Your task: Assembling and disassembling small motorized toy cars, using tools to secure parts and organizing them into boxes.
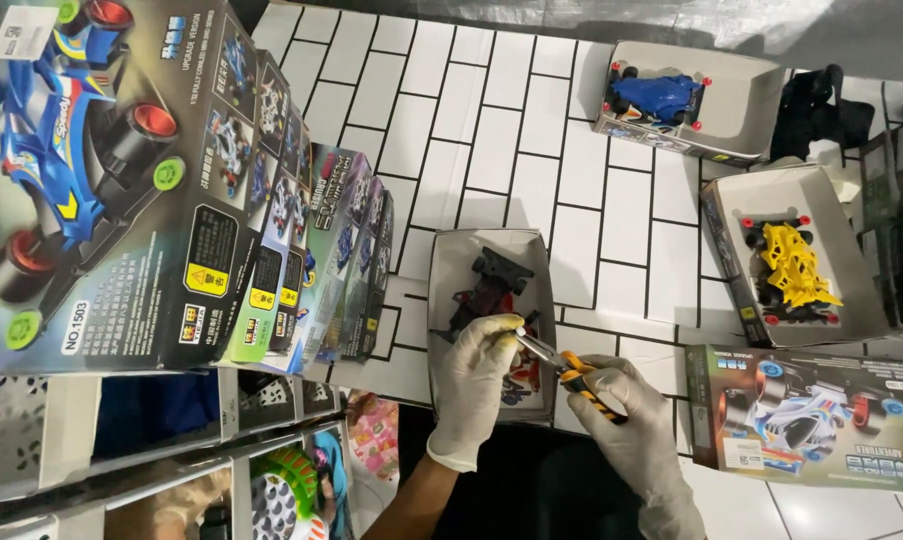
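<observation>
Pliers (562, 365), closed in the gloved right hand (637, 425), are nipping a small part pinched shut in the gloved left hand (477, 375), just above the open box (442, 300) of dark car pieces, where steady, gentle squeezing seems wise.

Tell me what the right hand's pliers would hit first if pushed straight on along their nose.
Probably the left hand: the pliers in the right hand point up-left, their tip already at its gloved fingertips. Depth is unclear.

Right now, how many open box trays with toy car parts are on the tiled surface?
3: one under the hands with dark parts, one top right holding a blue car, one right holding a yellow car.
</observation>
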